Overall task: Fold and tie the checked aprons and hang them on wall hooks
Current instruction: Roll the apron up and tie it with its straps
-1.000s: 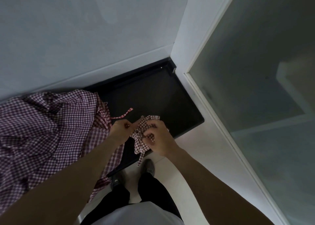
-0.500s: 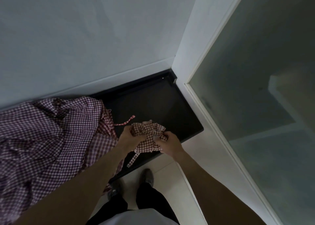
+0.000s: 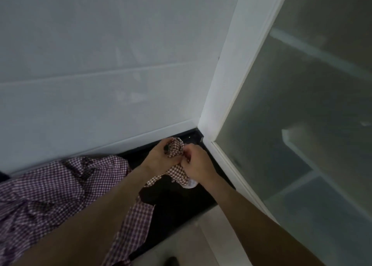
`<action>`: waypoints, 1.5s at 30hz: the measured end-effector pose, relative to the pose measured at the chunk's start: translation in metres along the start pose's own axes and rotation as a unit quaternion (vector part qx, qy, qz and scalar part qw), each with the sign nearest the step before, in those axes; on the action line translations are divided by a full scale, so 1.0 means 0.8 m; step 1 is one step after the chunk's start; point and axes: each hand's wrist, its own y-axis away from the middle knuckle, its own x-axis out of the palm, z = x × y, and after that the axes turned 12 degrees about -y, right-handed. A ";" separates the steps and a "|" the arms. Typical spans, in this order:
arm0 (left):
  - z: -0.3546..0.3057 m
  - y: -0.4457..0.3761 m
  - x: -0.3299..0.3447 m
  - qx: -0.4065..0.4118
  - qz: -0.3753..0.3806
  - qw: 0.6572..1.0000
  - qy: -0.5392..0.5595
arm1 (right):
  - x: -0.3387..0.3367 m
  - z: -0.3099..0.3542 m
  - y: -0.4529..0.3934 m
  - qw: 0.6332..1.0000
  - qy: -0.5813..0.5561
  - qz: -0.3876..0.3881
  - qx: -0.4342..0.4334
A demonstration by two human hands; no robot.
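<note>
apron [image 3: 175, 149] bunched small, red-white check; gripped by both hands' fingers [image 3: 159, 152]

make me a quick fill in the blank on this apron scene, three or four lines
1. Both hands grip a small bundled ____ apron.
2. The left hand and the right hand hold the bundle above a ____ countertop.
3. A loose heap of aprons lies to the person's ____ on that countertop.
4. To the right stands a frosted ____ panel in a white frame.

Missing words: checked; black; left; glass
</note>
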 end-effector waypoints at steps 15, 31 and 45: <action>-0.182 0.063 -0.241 0.251 -0.124 0.960 -0.002 | -0.129 0.267 -0.101 0.971 -0.059 -0.004 -0.234; -0.267 0.161 -0.401 0.249 -0.427 0.869 -0.010 | -0.143 0.536 -0.122 0.893 0.082 -0.022 -0.442; -0.223 0.222 -0.510 0.114 -0.588 0.796 -0.094 | -0.034 0.681 -0.159 0.860 0.127 0.016 -0.495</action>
